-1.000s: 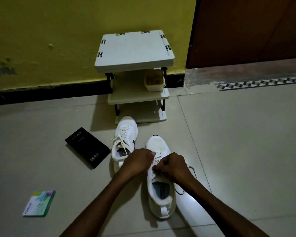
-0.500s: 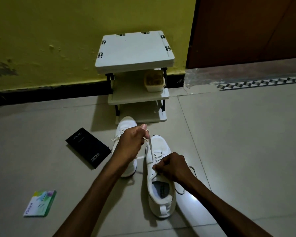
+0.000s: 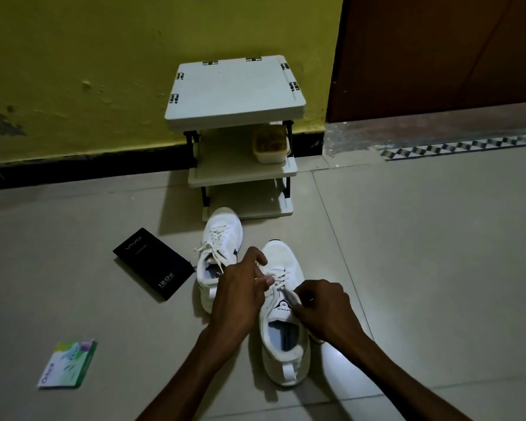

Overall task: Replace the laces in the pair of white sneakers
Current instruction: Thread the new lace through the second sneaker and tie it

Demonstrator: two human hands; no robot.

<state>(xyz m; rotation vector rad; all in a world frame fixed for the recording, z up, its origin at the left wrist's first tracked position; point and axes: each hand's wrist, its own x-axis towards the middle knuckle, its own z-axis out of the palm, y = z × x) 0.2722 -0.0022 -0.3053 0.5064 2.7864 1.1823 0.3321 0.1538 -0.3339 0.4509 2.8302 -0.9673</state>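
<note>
Thumb and forefinger of left hand (image 3: 240, 290) pinch the lace (image 3: 281, 276) at the mid eyelets, other fingers curled. The right hand (image 3: 324, 308) pinches a strand by the tongue of the near sneaker (image 3: 286, 259), which sits on the floor (image 3: 422, 268) between the forearms. Looks like the unlacing step, far sneaker (image 3: 220, 238) laced and untouched; next move needs the lace drawn out eyelet by eyelet. On the rack (image 3: 234, 89) middle shelf, a tub (image 3: 270, 144) holds something brown, can't tell what.

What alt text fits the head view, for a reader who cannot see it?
The left hand and right hand pinch the lace of a white sneaker on a tiled floor. A second sneaker and a black box lie to its left.
</note>
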